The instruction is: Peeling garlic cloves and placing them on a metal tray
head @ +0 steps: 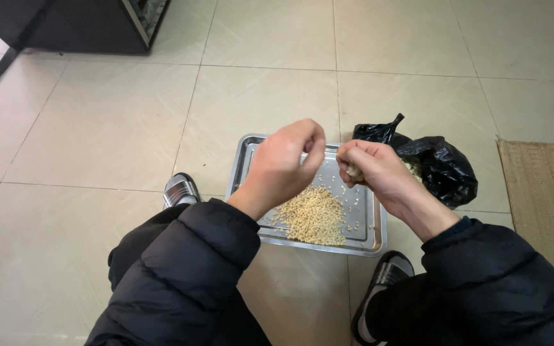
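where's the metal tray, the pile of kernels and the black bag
metal tray (372, 238), head view, bare right side of its floor
pile of kernels (310, 218), head view, middle of the heap
black bag (447, 170), head view, its crumpled front

right hand (373, 168) hides pale cob (354, 172)

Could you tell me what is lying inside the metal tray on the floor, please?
A heap of pale yellow kernels lies in the metal tray, with loose ones scattered around. The left hand and right hand cover its far part.
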